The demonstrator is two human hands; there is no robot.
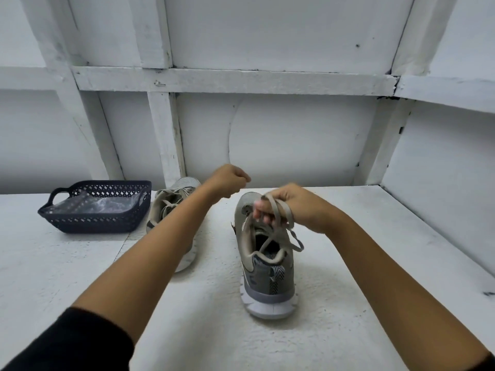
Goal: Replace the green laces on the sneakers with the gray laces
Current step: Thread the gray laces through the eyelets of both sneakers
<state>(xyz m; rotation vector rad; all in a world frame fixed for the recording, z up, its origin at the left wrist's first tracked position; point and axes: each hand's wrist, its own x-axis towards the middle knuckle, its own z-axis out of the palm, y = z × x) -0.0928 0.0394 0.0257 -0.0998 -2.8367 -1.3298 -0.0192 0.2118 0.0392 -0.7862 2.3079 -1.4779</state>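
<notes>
Two sneakers stand on the white counter (348,263), toes toward the white panelled wall (294,143). We note the right sneaker (267,277) near the middle, heel toward us, with its gray lace (275,208) pulled up out of the top eyelets in loose loops that cross over the shoe opening. Our right hand (289,207) hangs above the toe end of this sneaker, fingers curled round the bunched lace strands. Our left hand (230,183) is raised just left of it, apart from it, curled into a fist; whether it pinches anything we cannot tell. The left sneaker (171,210) sits behind the left forearm, partly hidden, pale laces showing at its tongue. Just beside it to the left is a dark blue perforated basket (99,223) holding a clear plastic bag (107,204). A black sleeve (67,344) covers the left upper arm
</notes>
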